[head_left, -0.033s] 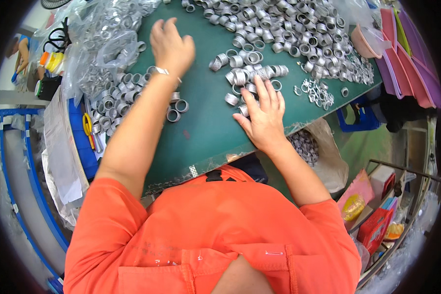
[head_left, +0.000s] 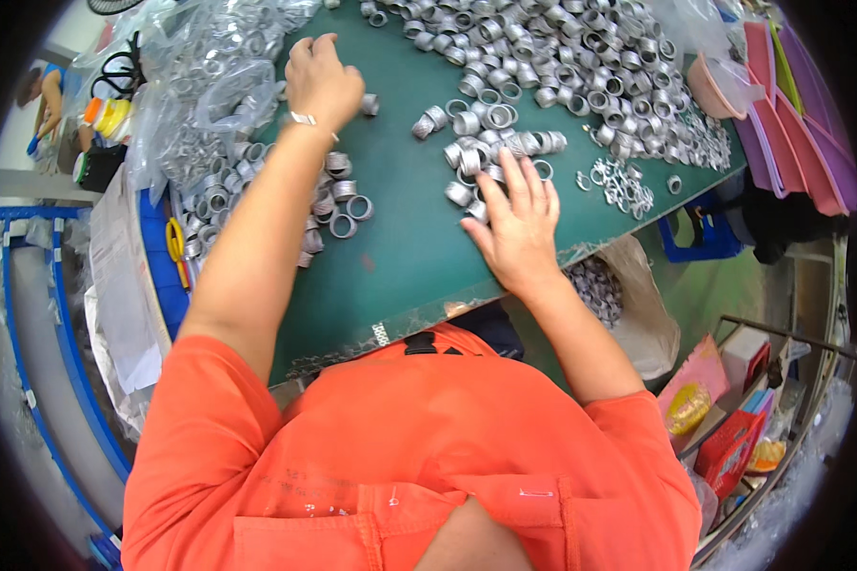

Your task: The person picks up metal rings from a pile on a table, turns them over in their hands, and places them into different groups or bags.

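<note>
My left hand (head_left: 324,88) reaches over the far left of the green table, fingers apart and slightly bent, beside the plastic-wrapped rings. A single grey metal ring (head_left: 369,105) lies just right of its wrist. Below my left forearm lies a heap of ribbed metal rings (head_left: 341,225), partly hidden by the arm. My right hand (head_left: 522,233) rests flat with fingers spread, its fingertips touching a small cluster of metal rings (head_left: 469,160) near the table's middle. Whether anything lies beneath its palm is hidden.
A big pile of metal rings (head_left: 581,57) covers the far right. Small bright clips (head_left: 622,186) lie near the right edge. Clear plastic bags (head_left: 229,71), a blue tray (head_left: 157,257) and yellow-handled scissors (head_left: 174,238) are at left. Pink and purple bins (head_left: 781,133) stand far right.
My left hand has shifted slightly left, and a ring now shows beside its wrist. More rings are visible near my left forearm. My right hand stays nearly still on the cluster.
</note>
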`<state>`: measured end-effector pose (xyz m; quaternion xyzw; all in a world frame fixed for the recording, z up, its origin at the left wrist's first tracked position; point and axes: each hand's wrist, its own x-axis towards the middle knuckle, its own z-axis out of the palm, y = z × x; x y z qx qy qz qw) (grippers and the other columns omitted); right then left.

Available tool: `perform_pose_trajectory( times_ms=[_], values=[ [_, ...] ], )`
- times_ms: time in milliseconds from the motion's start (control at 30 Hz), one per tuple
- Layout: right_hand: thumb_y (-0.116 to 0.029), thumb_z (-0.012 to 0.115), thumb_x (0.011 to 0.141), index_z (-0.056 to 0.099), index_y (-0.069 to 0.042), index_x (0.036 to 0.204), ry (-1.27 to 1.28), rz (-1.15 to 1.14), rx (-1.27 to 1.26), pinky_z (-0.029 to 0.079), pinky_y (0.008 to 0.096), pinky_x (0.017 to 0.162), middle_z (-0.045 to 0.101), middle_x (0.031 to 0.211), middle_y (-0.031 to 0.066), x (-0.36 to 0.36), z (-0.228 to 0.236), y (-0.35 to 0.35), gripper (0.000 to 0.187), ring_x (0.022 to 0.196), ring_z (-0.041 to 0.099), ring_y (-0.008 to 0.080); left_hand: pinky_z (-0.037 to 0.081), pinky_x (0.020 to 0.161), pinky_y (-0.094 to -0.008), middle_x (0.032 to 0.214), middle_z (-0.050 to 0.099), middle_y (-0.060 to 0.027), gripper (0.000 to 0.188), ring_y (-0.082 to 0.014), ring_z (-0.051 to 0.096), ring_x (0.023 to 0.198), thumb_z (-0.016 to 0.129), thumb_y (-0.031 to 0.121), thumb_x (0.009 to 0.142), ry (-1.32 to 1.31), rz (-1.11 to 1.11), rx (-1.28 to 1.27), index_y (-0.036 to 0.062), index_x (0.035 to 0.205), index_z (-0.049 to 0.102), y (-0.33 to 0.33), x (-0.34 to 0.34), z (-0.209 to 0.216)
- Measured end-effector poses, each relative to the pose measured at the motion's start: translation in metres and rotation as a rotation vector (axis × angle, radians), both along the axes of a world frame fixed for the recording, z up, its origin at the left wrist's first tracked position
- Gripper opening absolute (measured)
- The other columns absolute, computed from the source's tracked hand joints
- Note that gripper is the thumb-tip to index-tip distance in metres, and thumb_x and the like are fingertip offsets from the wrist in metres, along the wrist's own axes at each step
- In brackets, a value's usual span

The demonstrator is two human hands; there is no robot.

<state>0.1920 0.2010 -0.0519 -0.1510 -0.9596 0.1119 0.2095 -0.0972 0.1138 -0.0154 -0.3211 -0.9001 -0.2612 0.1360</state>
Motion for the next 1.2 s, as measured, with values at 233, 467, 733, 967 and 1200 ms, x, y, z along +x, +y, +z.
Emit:
perform_pose_trajectory(
  times_ms=[233,467,733,967,1200],
  values=[
    [-0.022,0.068,0.081,0.060,-0.007,0.114,0.272,0.015,-0.144,0.029,0.0448,0.101,0.049,0.132,0.0164,0.000,0.017,0.019,0.036,0.121,0.045,0.0338,0.049,0.091,-0.0433,0.118,0.058,-0.0239,0.031,-0.0389,0.060,0.107,0.049,0.002,0.084,-0.025,-0.073,-1.047,0.0064,0.111,0.063,-0.026,-0.065,0.028],
    [-0.017,0.067,0.082,0.063,-0.006,0.109,0.295,-0.038,-0.169,0.030,0.0436,0.100,0.052,0.128,0.0140,0.003,0.007,0.020,0.029,0.118,0.047,0.0325,0.049,0.086,-0.0430,0.108,0.057,-0.0202,0.021,-0.0377,0.060,0.097,0.058,0.008,0.077,-0.057,-0.162,-0.636,0.0044,0.097,0.064,-0.021,-0.047,0.008],
    [-0.013,0.065,0.082,0.065,-0.009,0.099,0.391,-0.110,-0.171,0.037,0.0407,0.086,0.062,0.101,0.0081,-0.034,0.021,0.053,0.017,0.098,0.056,0.0271,0.045,0.092,-0.0304,0.124,0.061,-0.0151,0.042,-0.0201,0.060,0.105,0.055,0.014,0.088,-0.690,-0.143,0.173,-0.0002,0.127,0.057,0.037,0.010,-0.049],
    [-0.028,0.070,0.079,0.069,-0.007,0.101,-0.078,-0.212,-0.581,0.049,0.0378,0.080,0.068,0.091,0.0135,-0.078,0.037,0.082,0.030,0.086,0.065,0.0278,0.039,0.103,-0.0360,0.129,0.053,-0.0190,0.037,-0.0297,0.050,0.120,0.053,0.024,0.092,-0.569,-0.293,0.243,-0.0005,0.119,0.060,0.045,0.104,-0.041],
    [-0.013,0.071,0.082,0.066,-0.001,0.102,0.332,-0.127,-0.960,0.049,0.0235,0.067,0.066,0.084,0.0024,-0.035,0.028,0.101,0.024,0.073,0.057,0.0084,0.036,0.104,-0.0359,0.132,0.049,-0.0191,0.047,-0.0305,0.048,0.123,0.048,0.030,0.097,-0.571,-0.372,0.191,-0.0019,0.132,0.048,-0.016,0.128,-0.023]
  ],
)
